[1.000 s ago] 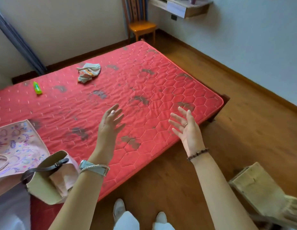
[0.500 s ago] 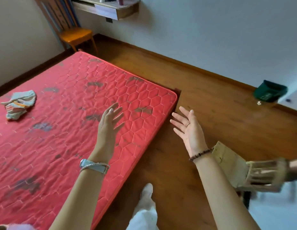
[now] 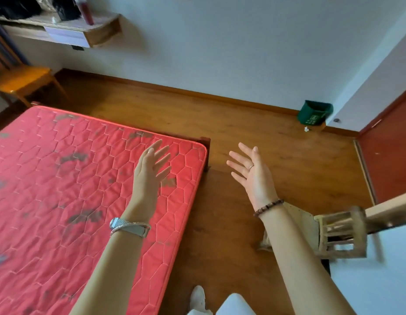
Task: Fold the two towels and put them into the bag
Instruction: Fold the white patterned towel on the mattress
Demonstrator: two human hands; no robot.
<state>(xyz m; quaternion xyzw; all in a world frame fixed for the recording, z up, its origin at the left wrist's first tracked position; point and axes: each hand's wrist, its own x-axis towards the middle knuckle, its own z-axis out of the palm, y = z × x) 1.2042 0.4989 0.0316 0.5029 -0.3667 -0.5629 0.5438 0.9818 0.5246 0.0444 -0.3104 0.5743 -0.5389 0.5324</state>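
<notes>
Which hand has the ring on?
The right hand: ring on a finger, bead bracelet at the wrist, held over the wooden floor. The left hand wears a silver watch instead and is over the red mattress.

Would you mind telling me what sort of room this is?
Most likely a bedroom in a home: a bare red quilted mattress, a wooden chair by the wall, and a wall-mounted shelf with a drawer.
</notes>
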